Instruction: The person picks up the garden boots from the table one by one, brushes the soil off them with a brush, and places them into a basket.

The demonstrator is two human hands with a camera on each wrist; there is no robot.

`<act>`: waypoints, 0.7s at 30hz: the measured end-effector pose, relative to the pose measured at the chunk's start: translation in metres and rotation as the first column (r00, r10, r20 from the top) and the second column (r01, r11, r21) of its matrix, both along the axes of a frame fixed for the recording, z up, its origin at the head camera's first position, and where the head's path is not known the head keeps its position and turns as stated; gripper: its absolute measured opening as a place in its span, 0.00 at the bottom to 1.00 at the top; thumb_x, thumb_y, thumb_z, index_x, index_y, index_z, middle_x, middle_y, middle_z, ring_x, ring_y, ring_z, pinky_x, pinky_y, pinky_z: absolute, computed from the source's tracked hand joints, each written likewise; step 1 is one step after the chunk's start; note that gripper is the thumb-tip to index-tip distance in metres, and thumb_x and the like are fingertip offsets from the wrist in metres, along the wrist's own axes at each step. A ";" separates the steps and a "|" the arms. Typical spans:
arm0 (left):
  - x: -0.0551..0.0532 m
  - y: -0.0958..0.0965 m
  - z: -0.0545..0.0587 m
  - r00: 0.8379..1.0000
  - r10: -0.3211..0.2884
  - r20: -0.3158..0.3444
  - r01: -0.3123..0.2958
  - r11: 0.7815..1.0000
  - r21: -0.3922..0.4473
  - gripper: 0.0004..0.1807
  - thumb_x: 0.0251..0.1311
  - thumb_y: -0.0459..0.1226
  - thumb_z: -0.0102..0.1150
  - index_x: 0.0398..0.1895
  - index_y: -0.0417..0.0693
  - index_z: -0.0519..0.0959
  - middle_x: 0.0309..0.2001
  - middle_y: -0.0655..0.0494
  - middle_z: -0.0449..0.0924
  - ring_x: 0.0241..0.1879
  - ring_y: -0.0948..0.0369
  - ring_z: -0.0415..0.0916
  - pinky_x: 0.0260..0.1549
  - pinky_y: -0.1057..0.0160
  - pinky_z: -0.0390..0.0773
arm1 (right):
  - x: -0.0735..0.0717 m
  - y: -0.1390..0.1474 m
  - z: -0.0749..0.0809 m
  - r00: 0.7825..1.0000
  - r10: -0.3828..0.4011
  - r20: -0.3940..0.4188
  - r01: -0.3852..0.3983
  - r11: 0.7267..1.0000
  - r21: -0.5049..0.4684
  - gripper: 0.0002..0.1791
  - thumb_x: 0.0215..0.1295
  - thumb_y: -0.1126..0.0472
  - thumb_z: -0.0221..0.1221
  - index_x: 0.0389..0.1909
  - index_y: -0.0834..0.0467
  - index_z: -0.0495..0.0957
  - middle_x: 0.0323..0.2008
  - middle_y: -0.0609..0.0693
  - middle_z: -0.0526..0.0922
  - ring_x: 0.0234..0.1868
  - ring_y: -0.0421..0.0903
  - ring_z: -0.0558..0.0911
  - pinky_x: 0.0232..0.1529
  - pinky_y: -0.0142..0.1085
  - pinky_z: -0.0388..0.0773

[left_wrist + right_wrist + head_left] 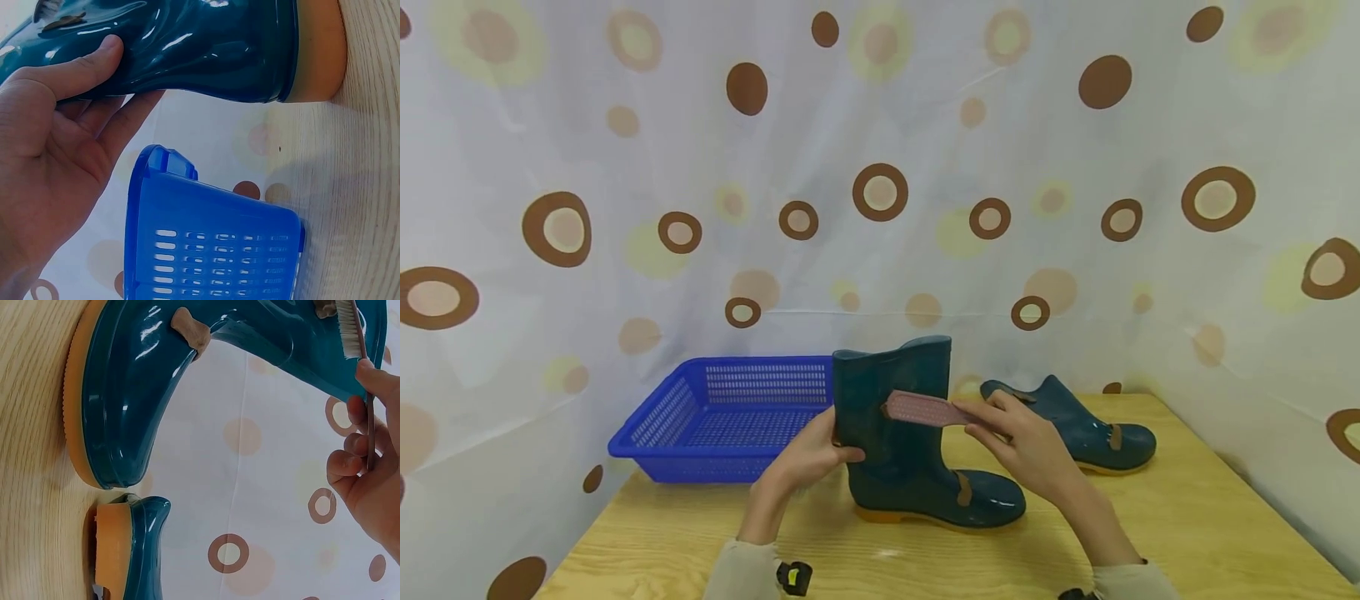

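Note:
A dark teal rubber boot (pixel 891 475) with a tan sole stands upright on the table, its toe to the right. My left hand (pixel 808 454) grips the back of its shaft, the thumb on the near side as the left wrist view shows. In my right hand (pixel 1026 442) is a pink-brown brush (pixel 925 409), held by its handle. Its pale bristles (pixel 349 328) face the upper shaft, beside a brown patch (pixel 325 307); whether they touch is hard to tell. Another brown patch (pixel 964 488) marks the boot's instep.
A second teal boot (pixel 1067 421), with a brown patch (pixel 1116 437) on its foot, stands behind on the right. At the back left is a blue slotted plastic basket (pixel 670 469). The wooden table (pixel 1195 517) meets a dotted curtain (pixel 910 267) behind.

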State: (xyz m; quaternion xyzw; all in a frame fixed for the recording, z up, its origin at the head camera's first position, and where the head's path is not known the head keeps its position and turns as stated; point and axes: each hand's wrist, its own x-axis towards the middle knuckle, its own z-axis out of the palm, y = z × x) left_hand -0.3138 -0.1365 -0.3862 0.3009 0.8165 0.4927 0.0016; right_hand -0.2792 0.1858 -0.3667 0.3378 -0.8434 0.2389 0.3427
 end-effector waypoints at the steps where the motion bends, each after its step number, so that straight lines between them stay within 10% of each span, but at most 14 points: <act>1: 0.000 0.000 -0.001 1.000 -0.003 0.002 0.003 1.000 0.001 0.41 0.59 0.25 0.62 0.73 0.56 0.59 0.68 0.51 0.70 0.63 0.50 0.73 0.63 0.43 0.73 | 0.000 0.001 -0.001 1.000 0.002 0.015 -0.002 1.000 -0.001 0.19 0.65 0.61 0.63 0.57 0.45 0.82 0.30 0.36 0.65 0.25 0.30 0.60 0.23 0.24 0.61; 21: -0.001 0.001 0.000 1.000 -0.008 0.020 0.007 1.000 0.013 0.42 0.60 0.24 0.62 0.75 0.54 0.56 0.69 0.49 0.68 0.64 0.49 0.72 0.64 0.44 0.72 | 0.002 0.009 -0.001 0.988 -0.017 0.152 0.001 0.995 0.103 0.17 0.69 0.54 0.60 0.57 0.41 0.82 0.31 0.33 0.65 0.25 0.29 0.62 0.23 0.25 0.61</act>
